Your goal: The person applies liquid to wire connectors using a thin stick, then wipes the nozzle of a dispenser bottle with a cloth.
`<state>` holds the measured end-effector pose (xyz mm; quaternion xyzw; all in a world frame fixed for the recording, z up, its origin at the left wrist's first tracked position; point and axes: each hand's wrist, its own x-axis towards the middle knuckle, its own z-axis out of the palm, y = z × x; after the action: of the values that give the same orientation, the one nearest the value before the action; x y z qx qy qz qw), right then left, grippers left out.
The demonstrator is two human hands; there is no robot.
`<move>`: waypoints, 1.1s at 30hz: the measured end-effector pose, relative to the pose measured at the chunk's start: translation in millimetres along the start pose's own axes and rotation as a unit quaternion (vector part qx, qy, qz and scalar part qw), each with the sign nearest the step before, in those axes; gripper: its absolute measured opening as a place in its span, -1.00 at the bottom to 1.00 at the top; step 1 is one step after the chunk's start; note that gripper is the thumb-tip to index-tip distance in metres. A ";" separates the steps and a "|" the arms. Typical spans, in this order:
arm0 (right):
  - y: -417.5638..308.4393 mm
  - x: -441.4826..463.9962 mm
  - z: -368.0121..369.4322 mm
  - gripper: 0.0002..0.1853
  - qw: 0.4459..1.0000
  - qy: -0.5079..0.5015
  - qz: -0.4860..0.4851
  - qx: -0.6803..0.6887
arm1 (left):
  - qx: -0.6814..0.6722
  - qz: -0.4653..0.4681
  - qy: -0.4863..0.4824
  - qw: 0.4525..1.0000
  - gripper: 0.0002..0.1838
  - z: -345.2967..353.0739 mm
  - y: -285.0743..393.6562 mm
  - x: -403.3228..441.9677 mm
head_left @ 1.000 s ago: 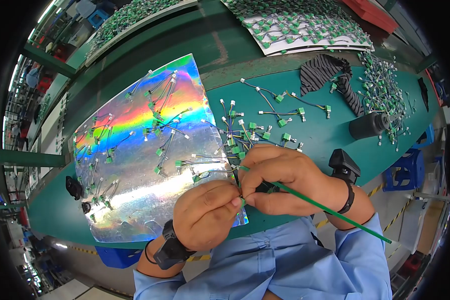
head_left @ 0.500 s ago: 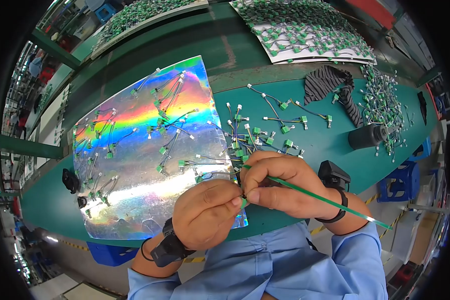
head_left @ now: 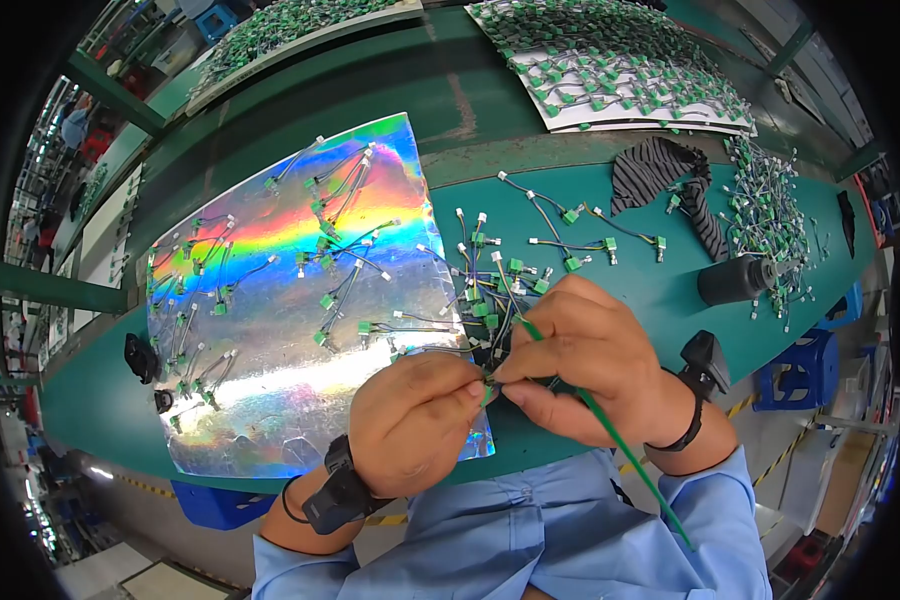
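Note:
My left hand [head_left: 415, 420] is closed in a pinch on a small green connector [head_left: 488, 394], mostly hidden by the fingertips. My right hand [head_left: 588, 350] grips a thin green stick [head_left: 638, 468], which slants down past the wrist toward my lap. The right thumb and index fingertip meet at the connector, next to the left fingertips. Just beyond my hands lies a loose pile of green connectors with short wires and white plugs [head_left: 482, 300]. Both hands are over the near edge of a shiny holographic sheet [head_left: 260, 370].
More wired connectors lie on the sheet and across the green table [head_left: 570, 310]. A dark bottle [head_left: 735, 281], striped cloth [head_left: 650, 175] and a heap of connectors [head_left: 770, 220] are at the right. Behind them, a white board [head_left: 560, 118] carries many connectors.
My right hand has rotated and lifted slightly to the right. The green stick has swung to a steeper downward slant. My left hand stays nearly in place.

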<state>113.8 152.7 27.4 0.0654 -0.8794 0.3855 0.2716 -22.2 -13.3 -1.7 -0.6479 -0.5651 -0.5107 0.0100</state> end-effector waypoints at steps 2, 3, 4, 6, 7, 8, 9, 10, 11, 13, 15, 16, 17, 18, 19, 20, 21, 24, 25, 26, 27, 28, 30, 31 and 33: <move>-1.0 -1.2 1.2 -0.73 1.000 -0.001 -0.007 -0.028 | 0.009 0.002 -0.008 1.000 -0.76 -0.1 0.7 1.8; -0.2 -2.1 3.6 -0.73 0.999 -0.004 -0.006 -0.038 | 0.013 0.003 -0.012 1.000 -0.78 0.2 1.0 2.4; 0.4 -3.0 5.8 -0.73 0.999 -0.006 -0.006 -0.048 | 0.017 0.008 -0.012 1.000 -0.78 0.7 0.7 2.8; 0.4 -4.9 9.2 -0.73 0.998 0.007 -0.003 -0.062 | 0.025 0.019 -0.010 0.999 -0.78 2.4 -0.1 2.9; 0.3 -5.7 10.8 -0.74 0.998 0.013 -0.002 -0.069 | 0.033 0.022 -0.010 0.999 -0.79 3.3 -0.5 2.4; 0.6 -6.5 12.7 -0.74 0.997 0.016 -0.002 -0.075 | 0.041 0.026 -0.010 0.999 -0.80 4.3 -1.1 1.5; 0.7 -7.5 14.9 -0.75 0.996 0.020 -0.001 -0.082 | 0.049 0.029 -0.010 0.998 -0.81 5.2 -1.6 0.8; 0.5 -8.1 16.4 -0.75 0.996 0.024 0.000 -0.088 | 0.056 0.032 -0.013 0.998 -0.82 5.7 -1.9 0.4; -0.4 -7.4 16.7 -0.77 0.996 0.022 0.005 -0.090 | 0.064 0.035 -0.016 0.997 -0.82 6.1 -2.5 0.3; -2.6 -6.4 16.0 -0.80 0.995 0.018 0.014 -0.095 | 0.070 0.041 -0.021 0.996 -0.83 6.9 -2.6 -0.1; -1.1 -7.8 14.4 -0.79 0.998 0.004 0.042 -0.047 | 0.068 0.048 -0.025 0.996 -0.83 7.1 -2.1 -0.7; -0.8 -8.9 14.1 -0.78 0.998 -0.003 0.056 -0.022 | 0.063 0.051 -0.023 0.996 -0.84 7.5 -2.2 -1.7; -1.9 -9.3 14.7 -0.80 0.997 -0.003 0.076 -0.006 | 0.058 0.055 -0.022 0.997 -0.84 8.1 -2.6 -2.6; -3.7 -8.9 15.5 -0.82 0.995 -0.003 0.095 0.009 | 0.053 0.060 -0.020 0.997 -0.84 8.6 -3.1 -2.7; -5.0 -9.1 15.9 -0.83 0.993 -0.002 0.115 0.025 | 0.049 0.061 -0.023 0.997 -0.84 8.8 -3.1 -2.6; -5.5 -9.7 15.4 -0.84 0.991 -0.004 0.126 0.044 | 0.045 0.061 -0.026 0.997 -0.84 9.0 -3.0 -2.8; -5.7 -10.0 15.0 -0.85 0.989 -0.007 0.136 0.064 | 0.041 0.061 -0.029 0.997 -0.85 9.1 -2.7 -3.2; -4.8 -10.3 14.2 -0.87 0.980 -0.014 0.164 0.116 | 0.020 0.049 -0.031 0.998 -0.85 8.0 -0.8 -1.6; -4.6 -10.5 14.1 -0.87 0.976 -0.015 0.173 0.132 | 0.016 0.049 -0.028 0.998 -0.86 7.8 -0.3 -1.5; -4.7 -10.1 13.7 -0.88 0.971 -0.017 0.182 0.153 | 0.012 0.050 -0.025 0.998 -0.86 7.7 0.2 -1.4; -5.2 -9.5 13.0 -0.89 0.966 -0.018 0.191 0.173 | 0.009 0.050 -0.022 0.998 -0.86 7.5 0.4 -1.3; -5.6 -9.0 12.4 -0.89 0.960 -0.020 0.200 0.194 | 0.006 0.050 -0.023 0.998 -0.86 6.8 0.5 -1.1; -6.4 -9.3 11.2 -0.91 0.951 -0.026 0.214 0.220 | 0.000 0.049 -0.027 0.998 -0.86 5.3 0.8 -0.9; -6.6 -9.5 10.9 -0.91 0.947 -0.029 0.221 0.233 | -0.002 0.047 -0.029 0.998 -0.86 4.5 1.2 -0.6; -6.8 -10.0 12.3 -0.90 0.946 -0.018 0.218 0.238 | -0.007 0.043 -0.032 0.999 -0.86 2.8 1.9 -0.3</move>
<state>119.2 138.3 19.7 -0.0585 -0.7597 0.6320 0.1416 -19.0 -12.5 -2.2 -0.6878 -0.5329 -0.4928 0.0096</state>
